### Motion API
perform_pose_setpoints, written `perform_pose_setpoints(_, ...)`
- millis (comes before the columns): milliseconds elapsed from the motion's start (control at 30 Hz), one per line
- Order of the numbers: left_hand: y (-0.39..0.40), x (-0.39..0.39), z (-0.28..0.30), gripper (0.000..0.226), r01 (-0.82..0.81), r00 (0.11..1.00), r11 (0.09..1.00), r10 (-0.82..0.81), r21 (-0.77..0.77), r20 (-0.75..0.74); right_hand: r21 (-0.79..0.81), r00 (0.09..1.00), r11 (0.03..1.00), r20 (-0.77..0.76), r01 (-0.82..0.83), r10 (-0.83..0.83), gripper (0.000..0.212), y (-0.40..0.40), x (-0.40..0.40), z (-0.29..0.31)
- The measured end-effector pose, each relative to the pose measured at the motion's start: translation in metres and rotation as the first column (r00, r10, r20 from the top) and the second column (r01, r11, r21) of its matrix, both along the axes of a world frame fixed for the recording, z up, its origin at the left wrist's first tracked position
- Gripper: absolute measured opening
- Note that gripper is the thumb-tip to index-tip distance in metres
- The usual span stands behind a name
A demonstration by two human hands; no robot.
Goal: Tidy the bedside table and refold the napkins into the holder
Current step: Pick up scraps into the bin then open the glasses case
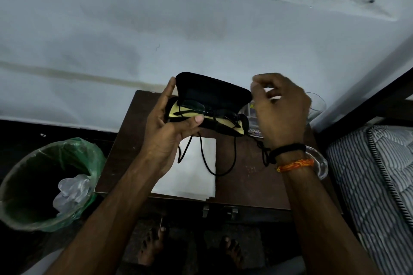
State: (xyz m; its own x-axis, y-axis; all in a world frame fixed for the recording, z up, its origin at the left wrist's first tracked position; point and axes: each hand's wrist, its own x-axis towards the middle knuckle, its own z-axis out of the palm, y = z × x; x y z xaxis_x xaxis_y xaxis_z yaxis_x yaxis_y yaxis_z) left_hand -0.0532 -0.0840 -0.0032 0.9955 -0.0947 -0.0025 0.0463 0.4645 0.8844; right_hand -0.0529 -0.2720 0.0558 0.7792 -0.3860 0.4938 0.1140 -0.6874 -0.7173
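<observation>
Item: black spectacle case (214, 94), hinged lid open, held above the dark bedside surface (241, 176). Contents: thin-framed spectacles (201, 110) on a yellow cloth (223, 120); a black cord (205, 158) hangs from them in a loop over the white napkins (192, 176) lying flat on the surface. Left hand (172, 127) grips the case's base, thumb across the front edge, fingers behind the lid. Right hand (279, 107) hovers by the lid's right end, fingers loosely curled, apparently holding nothing. Handling: case probably light and rigid, best held by its base; spectacles fragile; cord liable to snag; napkins thin, limp, best lifted by edges.
</observation>
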Motion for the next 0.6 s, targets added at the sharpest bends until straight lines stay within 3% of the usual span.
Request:
perform_pose_setpoints(67,0.002,0.001,0.0,0.099,-0.031,1.0,0.999,0.031,-0.021,0.001,0.11,0.994,0.989,-0.068,0.098,-0.091,0.018,-0.001,0.0,-0.002)
perform_pose_setpoints(133,0.003,0.002,0.0,0.104,-0.046,0.999,0.997,0.045,-0.056,-0.021,0.337,0.959,0.935,-0.282,0.114,-0.015,0.027,0.0,0.001,-0.004)
perform_pose_setpoints(167,0.003,0.002,0.0,0.105,-0.043,0.999,0.997,0.041,-0.072,-0.028,0.534,0.916,0.838,-0.384,0.113,0.121,0.034,0.001,0.003,-0.005)
perform_pose_setpoints(233,0.004,0.002,0.0,0.104,-0.027,1.0,0.998,0.026,-0.061,-0.012,0.834,0.779,0.528,-0.434,0.159,0.452,0.058,0.002,0.002,-0.007)
perform_pose_setpoints(300,0.005,0.002,-0.001,0.098,-0.002,1.0,1.0,0.002,0.013,0.027,0.929,0.702,0.324,-0.351,0.178,0.619,0.074,0.002,0.001,-0.007)
perform_pose_setpoints(333,0.005,0.002,-0.002,0.093,0.003,0.999,0.999,-0.005,0.051,0.041,0.937,0.689,0.305,-0.334,0.17,0.643,0.075,0.003,0.0,-0.008)
perform_pose_setpoints(467,0.012,0.004,-0.001,0.067,-0.008,1.0,0.997,0.008,0.072,0.0,0.917,0.682,0.386,-0.346,0.101,0.644,0.057,0.004,0.002,-0.015)
perform_pose_setpoints(600,0.019,0.01,0.002,0.034,0.049,0.997,0.998,-0.046,0.04,-0.069,0.93,0.723,0.344,-0.328,0.132,0.608,0.04,0.005,0.005,-0.026)
